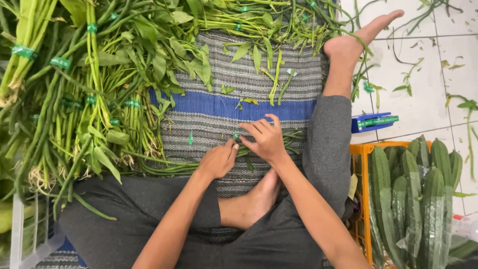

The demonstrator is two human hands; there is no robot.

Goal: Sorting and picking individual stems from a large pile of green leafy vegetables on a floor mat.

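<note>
Head view, hands: the left hand [217,160] and the right hand [267,139] are close together over the mat, fingertips meeting on a small bundle of green stems [286,137]. Both pinch the stems where a green tape band [236,136] wraps them; the right hand's fingers arch over the top, the left hand's press in from the side.

Head view, bundle: it lies across the mat just in front of the person's crossed legs, its stem ends running out right toward the knee.

Head view, labels and bands: green tape bands [60,62] ring many bunches in the pile of leafy greens [89,89] heaped at the left and along the top. A blue tape dispenser [374,122] carrying a green strip sits on the floor beside the right leg.

Head view, packages: long ridged green gourds [423,194], some in clear plastic wrap, stand packed in an orange crate [362,149] at the right. A clear plastic bin [20,239] shows at the lower left corner.

Head view, surface: a woven mat [239,94], grey striped with one broad blue band, scattered with loose leaves and stem bits.

Head view, room: white tiled floor [423,89] on the right, littered with stray stems and leaf scraps. The person sits in grey trousers, barefoot, one leg stretched toward the top right.
</note>
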